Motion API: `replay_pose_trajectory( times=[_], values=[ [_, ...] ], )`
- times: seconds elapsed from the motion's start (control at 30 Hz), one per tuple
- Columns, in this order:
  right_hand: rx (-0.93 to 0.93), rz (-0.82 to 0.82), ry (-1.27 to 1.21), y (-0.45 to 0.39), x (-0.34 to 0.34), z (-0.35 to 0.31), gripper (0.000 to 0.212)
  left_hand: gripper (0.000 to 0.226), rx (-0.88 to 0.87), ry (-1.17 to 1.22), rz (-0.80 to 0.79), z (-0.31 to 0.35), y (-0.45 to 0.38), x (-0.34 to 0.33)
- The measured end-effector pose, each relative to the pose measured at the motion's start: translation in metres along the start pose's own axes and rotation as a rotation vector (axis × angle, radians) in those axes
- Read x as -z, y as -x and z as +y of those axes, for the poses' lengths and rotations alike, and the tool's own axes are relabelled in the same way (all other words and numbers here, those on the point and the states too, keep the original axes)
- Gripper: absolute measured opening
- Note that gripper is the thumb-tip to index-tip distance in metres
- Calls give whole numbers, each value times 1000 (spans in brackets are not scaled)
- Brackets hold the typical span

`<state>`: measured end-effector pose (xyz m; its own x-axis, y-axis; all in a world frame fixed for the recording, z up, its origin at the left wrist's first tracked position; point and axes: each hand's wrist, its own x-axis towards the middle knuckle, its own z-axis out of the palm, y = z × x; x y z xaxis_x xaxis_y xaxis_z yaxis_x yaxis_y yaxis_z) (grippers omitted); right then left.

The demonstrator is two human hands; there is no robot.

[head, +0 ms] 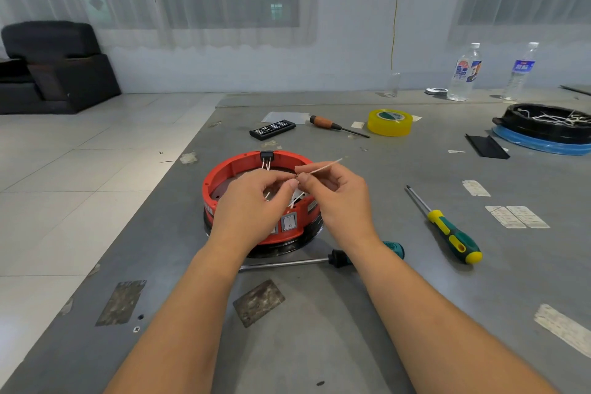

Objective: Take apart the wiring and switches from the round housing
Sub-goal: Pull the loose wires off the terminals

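A round red housing [224, 173] on a black base stands on the grey table. A white rocker switch [288, 221] sits in its near wall, and a black connector [267, 155] with short white leads hangs on the far rim. Both hands hover over the housing. My left hand [252, 201] pinches a wire end at its fingertips. My right hand [335, 198] pinches a thin white wire [324, 166] that sticks out up and to the right. The two pinches meet above the housing's middle. More white wires show under my fingers.
A long screwdriver [287, 262] lies just in front of the housing, partly under my right wrist. A green-yellow screwdriver [447, 230] lies at right. Further back are a yellow tape roll [389, 122], a wooden-handled screwdriver [335, 126], a black bit case [272, 129], two bottles and a black tray of wires [543, 125].
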<state>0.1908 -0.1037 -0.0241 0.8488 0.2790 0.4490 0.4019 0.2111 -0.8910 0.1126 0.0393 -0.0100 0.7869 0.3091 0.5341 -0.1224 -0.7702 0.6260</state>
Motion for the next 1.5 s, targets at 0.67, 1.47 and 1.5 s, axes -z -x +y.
replay_pose_trajectory(
  times=[0.67, 1.47, 1.5],
  values=[
    [-219, 19, 124, -7, 16, -6, 5, 5, 110, 105, 111, 6, 2, -14],
    [-577, 256, 1108, -149, 125, 62, 24, 39, -210, -614, 316, -15, 10, -37],
    [-561, 231, 1163, -150, 124, 64, 25, 37, -209, -612, 319, -15, 9, -37]
  ],
)
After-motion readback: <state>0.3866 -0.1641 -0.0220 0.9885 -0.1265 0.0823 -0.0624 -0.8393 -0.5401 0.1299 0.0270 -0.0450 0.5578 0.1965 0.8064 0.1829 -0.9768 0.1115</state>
